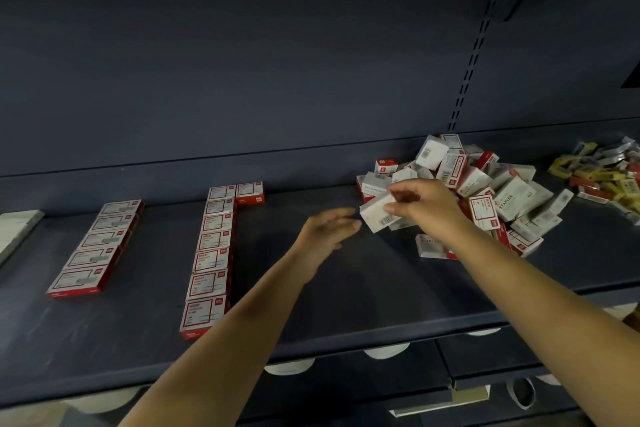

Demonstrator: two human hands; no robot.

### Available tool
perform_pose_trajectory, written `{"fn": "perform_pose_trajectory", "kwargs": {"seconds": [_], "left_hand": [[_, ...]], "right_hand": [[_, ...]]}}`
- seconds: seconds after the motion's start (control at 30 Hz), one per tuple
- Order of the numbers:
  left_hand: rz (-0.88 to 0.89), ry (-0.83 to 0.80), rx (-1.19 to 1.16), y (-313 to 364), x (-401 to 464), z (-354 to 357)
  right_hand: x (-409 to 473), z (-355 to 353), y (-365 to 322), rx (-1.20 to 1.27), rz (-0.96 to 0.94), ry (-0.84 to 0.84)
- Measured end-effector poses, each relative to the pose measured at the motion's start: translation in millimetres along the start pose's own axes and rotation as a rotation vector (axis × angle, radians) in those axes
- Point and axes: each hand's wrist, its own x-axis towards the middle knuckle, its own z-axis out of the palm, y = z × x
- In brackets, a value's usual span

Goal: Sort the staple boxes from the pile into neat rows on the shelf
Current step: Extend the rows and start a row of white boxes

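A white box (379, 213), barcode end forward, is pinched between thumb and fingers of the right hand (424, 203) at the 9 o'clock edge of the pile (485, 191), which lies on the shelf (311, 305) at 2 o'clock. The left hand (327, 232), fingers straight and empty, hovers just at 8 o'clock of the box. Two rows (211, 253) of red-and-white boxes run front to back at 9 o'clock, a second row (98, 246) farther out; yellow packets (602, 173) lie at 3 o'clock.

My right hand (427, 206) pinches a box (377, 213) by the pile (485, 191); my left hand (327, 232) hovers open above the shelf (346, 288).
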Motion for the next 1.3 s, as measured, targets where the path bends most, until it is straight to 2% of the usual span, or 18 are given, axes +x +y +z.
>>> {"fn": "perform_pose_trajectory", "kwargs": {"seconds": [0.2,0.37,0.5,0.6,0.7,0.8,0.9,1.03,1.13,1.3], "left_hand": [[-0.023,-0.033,-0.241,1.2,-12.7,-22.7],[0.007,0.113,-0.398,3.1,-22.7,-39.4],[0.069,0.275,-0.382,4.4,-28.4,-49.4],[0.118,0.406,-0.236,7.5,-32.4,-61.1],[0.211,0.462,-0.117,13.1,-38.4,-80.6],[0.302,0.415,-0.023,17.5,-46.3,-104.0],[0.321,0.397,-0.003,18.2,-51.9,-128.3],[0.176,0.474,-0.215,12.2,-55.5,-163.3],[0.081,0.381,-0.362,5.6,-62.0,-192.3],[0.090,0.215,-0.421,-2.0,-76.0,-233.4]], "right_hand": [[-4.7,33.6,-10.2,0.439,0.068,-0.032],[-8.5,71.8,-26.4,0.605,0.119,0.030],[-12.3,101.8,-42.5,0.541,0.016,0.008],[-14.1,118.7,-61.0,0.481,0.007,-0.111],[-13.1,132.6,-77.9,0.553,0.035,-0.233],[-10.7,146.2,-93.5,0.577,0.019,-0.240],[-6.4,162.2,-105.5,0.757,0.116,-0.246],[-8.1,188.5,-122.4,1.010,0.200,-0.318],[-11.8,210.9,-135.9,1.067,0.240,-0.341],[-15.2,244.9,-156.0,1.125,0.275,-0.384]]}}
